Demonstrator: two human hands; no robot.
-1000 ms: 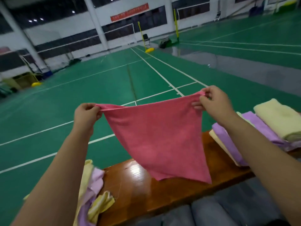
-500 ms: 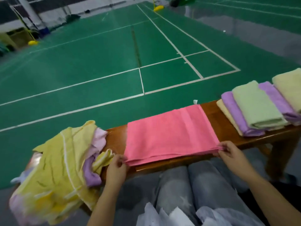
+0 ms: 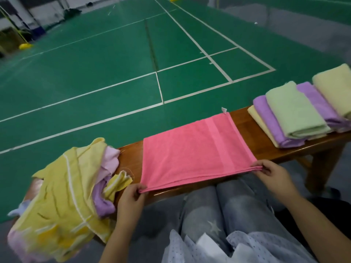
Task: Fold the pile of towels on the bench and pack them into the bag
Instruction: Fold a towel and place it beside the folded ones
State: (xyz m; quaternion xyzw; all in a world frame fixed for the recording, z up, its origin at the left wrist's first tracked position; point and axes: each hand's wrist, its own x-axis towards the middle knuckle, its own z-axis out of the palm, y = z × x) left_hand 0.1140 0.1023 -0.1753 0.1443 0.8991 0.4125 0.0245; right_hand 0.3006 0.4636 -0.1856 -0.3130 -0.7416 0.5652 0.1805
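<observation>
1. At the centre of the frame, we have the pink towel (image 3: 193,149) lying flat on the wooden bench (image 3: 247,118), doubled over, with its layered edges along the near side.
2. Our left hand (image 3: 131,198) pinches the near left corner of that towel; our right hand (image 3: 273,173) pinches the near right corner, fingers curled over the stacked edges.
3. At the right edge, folded towels (image 3: 292,112) in yellow, purple and green overlap in a row on the bench; we judge this part done.
4. At the lower left, an unfolded pile (image 3: 62,196) of yellow and lilac towels sits heaped on the bench end, so a good share of folding remains.
5. At the bottom, pale dotted fabric (image 3: 237,247) lies on our lap; we cannot tell if it is the bag. Nothing looks packed yet.
6. We judge the pink towel needs further folds before joining the row.
</observation>
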